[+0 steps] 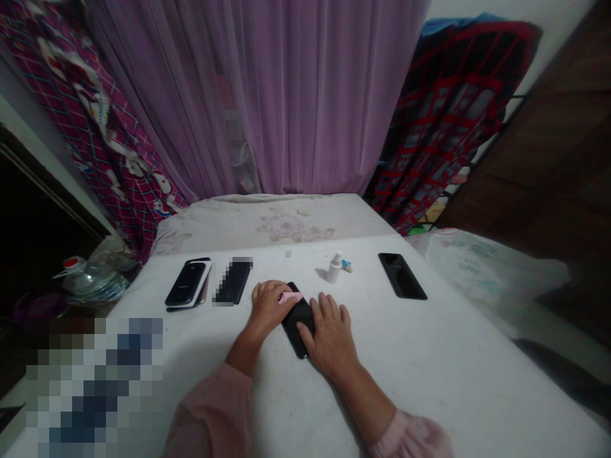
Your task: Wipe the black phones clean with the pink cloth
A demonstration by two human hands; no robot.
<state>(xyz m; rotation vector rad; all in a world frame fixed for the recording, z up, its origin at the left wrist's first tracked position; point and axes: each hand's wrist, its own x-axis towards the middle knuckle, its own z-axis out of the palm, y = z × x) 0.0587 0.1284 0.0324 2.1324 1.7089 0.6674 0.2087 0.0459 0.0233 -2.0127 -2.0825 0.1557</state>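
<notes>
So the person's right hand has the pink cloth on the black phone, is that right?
Not quite: the pink cloth is in the left hand, not the right hand, as the head view shows. It does lie on the black phone.

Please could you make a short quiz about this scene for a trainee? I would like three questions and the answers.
1. True or false: the left hand holds a pink cloth on a black phone.
2. What stands on the white surface beyond the hands?
A) a small white bottle
B) a cup
C) a lamp
3. What lies to the right of that bottle, as the person sees it?

Key: 1 true; 2 A; 3 a second black phone.
</notes>
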